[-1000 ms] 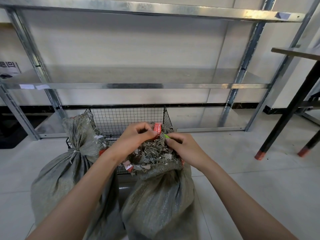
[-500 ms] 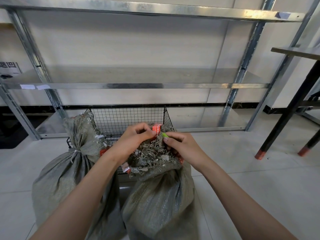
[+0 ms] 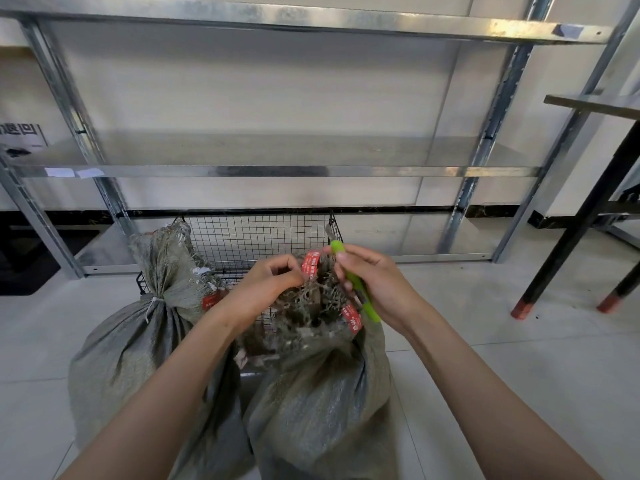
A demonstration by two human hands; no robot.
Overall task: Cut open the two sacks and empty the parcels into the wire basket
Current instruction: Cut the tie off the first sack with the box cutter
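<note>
Cutting stage, near sack [image 3: 322, 403]: pinching its frayed mouth with left hand [image 3: 266, 289], gripping green knife [image 3: 372, 311] in right hand [image 3: 377, 285] right of that pinch. Beyond both grips, wire basket [image 3: 256, 237]; left of them, second sack [image 3: 138, 341], tied. Next, probably: slicing below pinch, blade turned away from it.

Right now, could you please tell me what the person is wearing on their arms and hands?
Nothing that shows. The left hand and right hand are ungloved, with no ring visible. The left forearm and right forearm are bare up to the frame's edge: no sleeve, watch, bracelet or marking in view.
</note>
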